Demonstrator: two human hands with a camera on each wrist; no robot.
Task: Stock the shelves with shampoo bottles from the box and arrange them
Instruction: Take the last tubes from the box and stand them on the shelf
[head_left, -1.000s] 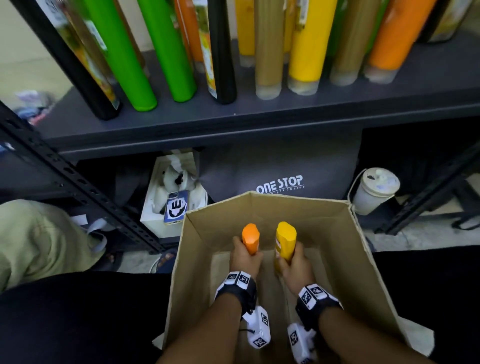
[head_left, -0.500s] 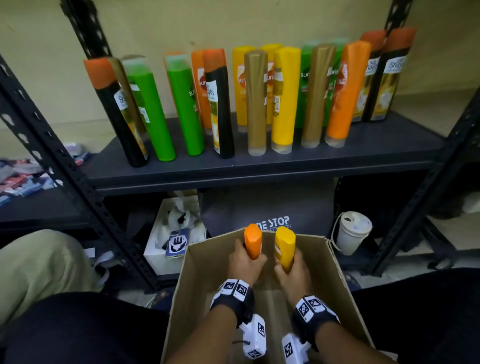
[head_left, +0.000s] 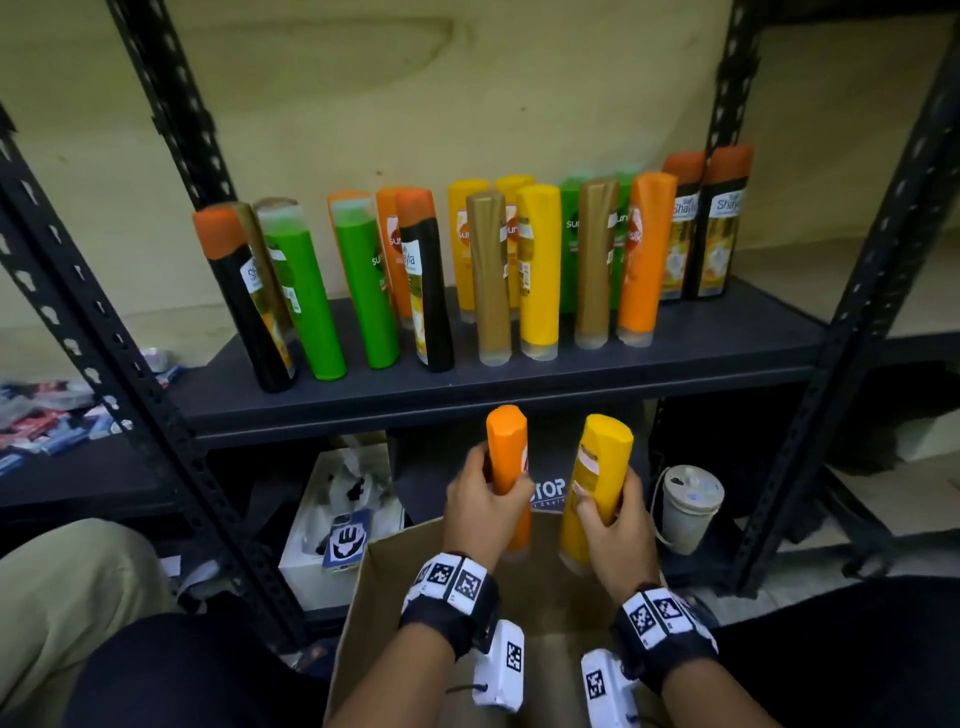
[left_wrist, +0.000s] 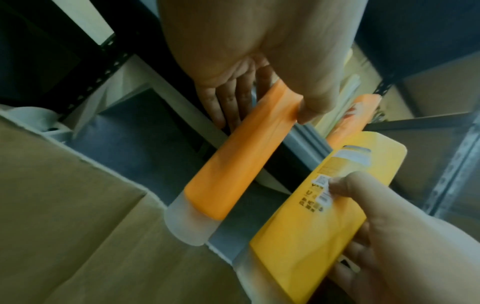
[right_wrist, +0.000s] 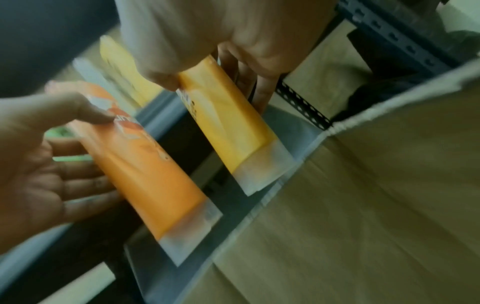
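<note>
Hands are showing in the head view just above the cardboard box (head_left: 363, 597): the left hand (head_left: 480, 506) is wrapping its grip around an orange bottle (head_left: 507, 447), the right hand (head_left: 613, 525) is wrapping its grip around a yellow bottle (head_left: 597, 467), both bottles upright, caps down, side by side. Beyond the box the shelf (head_left: 519, 384) is carrying a row of standing shampoo bottles (head_left: 537, 270); a white lidded cup (head_left: 685, 506) is sitting right of the box.

The left wrist view is showing fingers (left_wrist: 223, 102) and thumb curled round the orange bottle (left_wrist: 233, 164), above the box wall (left_wrist: 64, 205).

The right wrist view, blurred, is showing the right hand (right_wrist: 221, 41) clasping the yellow bottle (right_wrist: 228, 123) over the box (right_wrist: 376, 195)
</note>
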